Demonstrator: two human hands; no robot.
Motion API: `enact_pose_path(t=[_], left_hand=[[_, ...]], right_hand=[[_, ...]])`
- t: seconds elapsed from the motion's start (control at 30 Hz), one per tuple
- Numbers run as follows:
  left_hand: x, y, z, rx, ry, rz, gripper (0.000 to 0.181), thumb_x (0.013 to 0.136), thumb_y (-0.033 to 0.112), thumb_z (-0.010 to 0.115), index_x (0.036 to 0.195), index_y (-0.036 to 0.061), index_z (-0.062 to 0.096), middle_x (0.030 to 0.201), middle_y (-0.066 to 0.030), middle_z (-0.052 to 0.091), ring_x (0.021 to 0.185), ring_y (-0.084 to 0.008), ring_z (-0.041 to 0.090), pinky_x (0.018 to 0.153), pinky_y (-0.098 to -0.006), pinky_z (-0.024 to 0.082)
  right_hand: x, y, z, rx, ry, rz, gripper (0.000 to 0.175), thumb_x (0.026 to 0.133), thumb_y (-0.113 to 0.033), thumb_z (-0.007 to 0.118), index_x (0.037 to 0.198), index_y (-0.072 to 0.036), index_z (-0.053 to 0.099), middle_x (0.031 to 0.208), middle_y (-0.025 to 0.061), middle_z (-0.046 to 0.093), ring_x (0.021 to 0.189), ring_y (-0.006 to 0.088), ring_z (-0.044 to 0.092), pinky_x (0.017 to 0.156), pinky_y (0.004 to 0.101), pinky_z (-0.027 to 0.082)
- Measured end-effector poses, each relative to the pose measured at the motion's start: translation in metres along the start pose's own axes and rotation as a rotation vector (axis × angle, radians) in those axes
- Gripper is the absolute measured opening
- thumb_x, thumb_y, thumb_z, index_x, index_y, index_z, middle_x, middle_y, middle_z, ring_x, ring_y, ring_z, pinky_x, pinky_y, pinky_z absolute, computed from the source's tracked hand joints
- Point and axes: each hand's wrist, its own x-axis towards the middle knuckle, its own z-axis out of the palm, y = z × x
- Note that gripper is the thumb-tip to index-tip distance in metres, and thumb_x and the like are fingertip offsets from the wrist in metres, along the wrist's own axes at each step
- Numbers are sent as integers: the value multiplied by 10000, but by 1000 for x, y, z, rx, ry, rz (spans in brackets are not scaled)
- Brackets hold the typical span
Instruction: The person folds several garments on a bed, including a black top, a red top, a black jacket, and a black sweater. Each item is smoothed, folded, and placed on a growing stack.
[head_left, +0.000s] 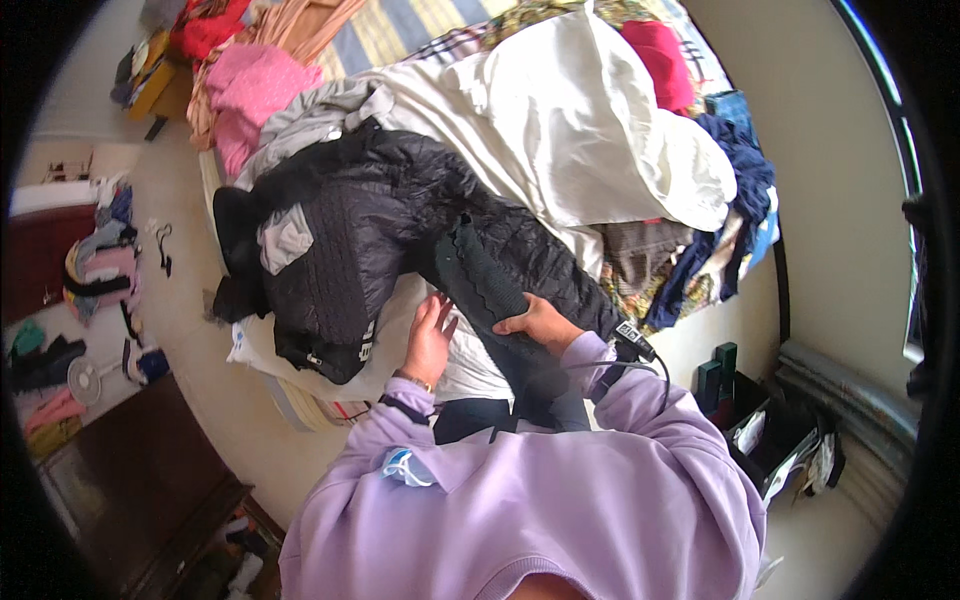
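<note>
A dark green knitted garment (480, 270) with a wavy ribbed edge lies lengthwise in front of me, its lower end hanging towards my legs. My right hand (544, 324) grips its right side, the thumb on top. On the other side, my left hand (429, 341) is beside it with fingers apart, holding nothing; whether its fingertips touch the knit I cannot tell. Beneath and beyond spreads a black padded jacket (390, 187), one sleeve stretched to the right. A crumpled pale cloth (286, 240) rests on the jacket. White bedding (476, 367) shows below the knit.
A large white cloth (555, 127) covers much of the bed's far side. Pink cloth (255, 86) lies left, navy clothing (739, 180) right. A black box (780, 435) stands by the wall at right. More clothes (101, 262) and a fan (84, 379) are at far left.
</note>
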Motion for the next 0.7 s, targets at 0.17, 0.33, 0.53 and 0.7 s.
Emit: enact_pose_path(t=[0.17, 0.33, 0.53, 0.7], left_hand=[[-62, 22, 48, 261, -340, -171, 628, 1013, 507, 523, 1491, 125, 382, 1421, -42, 498, 1271, -182, 481, 1090, -410, 372], [-110, 32, 98, 386, -536, -84, 837, 892, 397, 757, 1509, 28, 329, 1429, -80, 473, 1299, -188, 458, 1115, -332, 354], [-132, 72, 127, 687, -720, 38, 721, 825, 192, 790, 1423, 1, 436, 1293, -88, 577, 1188, -180, 550, 1051, -317, 429], [-150, 74, 140, 816, -837, 52, 704, 802, 182, 820, 1377, -26, 473, 1267, -99, 599, 1158, -178, 573, 1017, -317, 454]], right_hand=[[-56, -26, 9, 523, -103, -64, 433, 795, -95, 755, 1197, -10, 618, 1054, 103, 705, 889, 211, 697, 847, 352, 567], [-100, -53, 14, 737, -35, -268, 386, 878, -178, 703, 1222, -37, 600, 1064, 107, 703, 929, 236, 697, 848, 386, 576], [-145, -44, 28, 824, 154, -447, 451, 898, -234, 700, 1293, -59, 570, 1149, 103, 686, 1022, 233, 675, 930, 396, 541], [-166, -12, 24, 956, 74, -539, 429, 937, -250, 667, 1306, -54, 569, 1181, 105, 683, 1036, 240, 678, 937, 399, 547]])
